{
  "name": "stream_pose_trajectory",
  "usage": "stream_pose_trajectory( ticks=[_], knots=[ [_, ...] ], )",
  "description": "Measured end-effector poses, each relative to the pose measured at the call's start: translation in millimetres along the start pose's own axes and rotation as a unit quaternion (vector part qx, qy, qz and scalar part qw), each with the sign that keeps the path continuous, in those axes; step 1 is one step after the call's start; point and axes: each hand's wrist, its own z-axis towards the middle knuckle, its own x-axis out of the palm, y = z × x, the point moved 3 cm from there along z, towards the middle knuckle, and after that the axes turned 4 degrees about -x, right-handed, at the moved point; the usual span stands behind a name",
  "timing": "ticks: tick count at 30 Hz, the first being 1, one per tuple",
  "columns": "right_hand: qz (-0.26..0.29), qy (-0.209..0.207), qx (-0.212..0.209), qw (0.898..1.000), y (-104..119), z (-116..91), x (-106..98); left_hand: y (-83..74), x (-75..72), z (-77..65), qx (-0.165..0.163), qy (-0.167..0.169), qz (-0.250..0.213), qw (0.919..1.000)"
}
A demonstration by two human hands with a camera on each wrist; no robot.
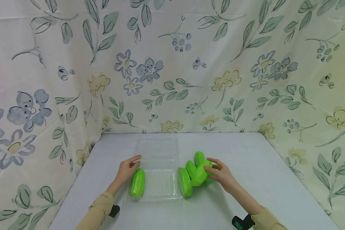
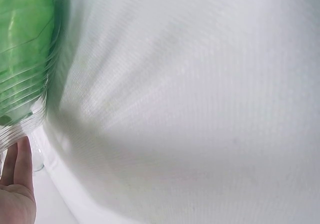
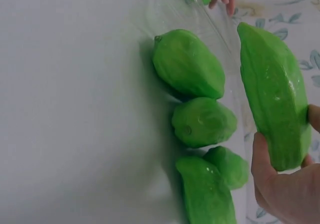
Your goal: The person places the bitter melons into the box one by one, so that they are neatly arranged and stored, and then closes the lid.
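My right hand [image 1: 222,175] grips a glossy green papaya [image 3: 275,94] between thumb and fingers, raised above the other papayas. Several more green papayas [image 3: 187,64] lie on the table to the right of a clear plastic clamshell box [image 1: 161,185]. One of them [image 1: 185,182] sits close against the box's right wall. Inside the box, along its left side, lies another papaya [image 1: 138,182]. My left hand [image 1: 127,168] is at the back left corner of the box, its extended fingers [image 2: 22,164] touching the clear wall.
The box's clear lid [image 1: 156,147] is folded back flat on the white table [image 1: 241,150], away from me. A floral curtain [image 1: 172,67] hangs behind the table and along its sides. Dark wrist devices [image 1: 242,222] show near both sleeves.
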Motion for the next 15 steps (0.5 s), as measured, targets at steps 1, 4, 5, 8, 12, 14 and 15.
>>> stream_pose_trajectory(
  ticks=[1,4,5,8,12,14,15],
  knots=[
    [0.003,0.004,-0.003,1.0,0,0,3,-0.1,-0.1,-0.3,0.0,0.0,0.0,1.0],
    [0.016,0.013,-0.01,1.0,1,1,11,-0.3,-0.3,-1.1,-0.002,0.002,0.001,1.0],
    [0.02,0.015,-0.011,1.0,0,1,13,-0.3,-0.3,-1.2,-0.004,0.003,0.001,1.0],
    [0.035,0.014,-0.007,0.999,0,2,20,-0.3,-0.1,-0.8,-0.009,0.005,0.0,0.9999],
    [0.049,0.006,-0.003,0.999,-1,4,27,-0.8,0.0,0.0,-0.008,0.007,-0.006,0.9999],
    [0.051,0.0,-0.004,0.999,-1,5,31,-1.2,-0.6,-0.1,-0.008,0.009,-0.009,0.9999],
    [0.051,-0.002,-0.004,0.999,0,5,32,-1.0,-0.6,-0.2,-0.007,0.009,-0.01,0.9999]
  ],
)
